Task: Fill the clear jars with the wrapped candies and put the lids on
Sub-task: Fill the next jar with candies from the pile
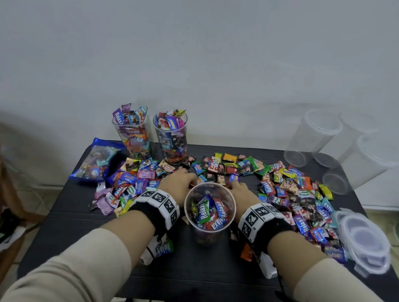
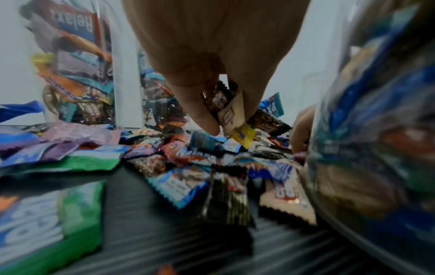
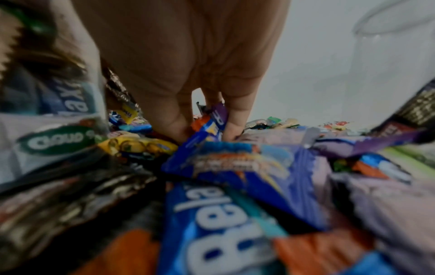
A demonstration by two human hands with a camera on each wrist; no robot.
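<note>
My left hand (image 1: 178,181): down in the candy pile just left of the near jar, thumb and fingers (image 2: 202,115) pinched on a few small wrapped candies (image 2: 231,115), tan, dark and yellow.
My right hand (image 1: 239,191): down in the pile just right of the same jar, fingers (image 3: 235,122) closed on a blue and purple wrapper (image 3: 215,124).
Near jar (image 1: 209,210): stands open on the counter (image 1: 206,268) between my wrists, partly filled with candies; no lid on it.
Full jars (image 1: 132,132): two at the back left, side by side against the wall, packed to the rim and above, both still uncovered.
Empty jars (image 1: 316,137): three clear ones at the back right corner, lying tilted.
Lids (image 1: 365,242): clear, stacked at the right edge of the counter.
Loose candies (image 1: 294,196): spread across the counter on both sides of the near jar, thickest on the right.
Blue bag (image 1: 95,160): lying at the left, beside the full jars, with candy inside.
</note>
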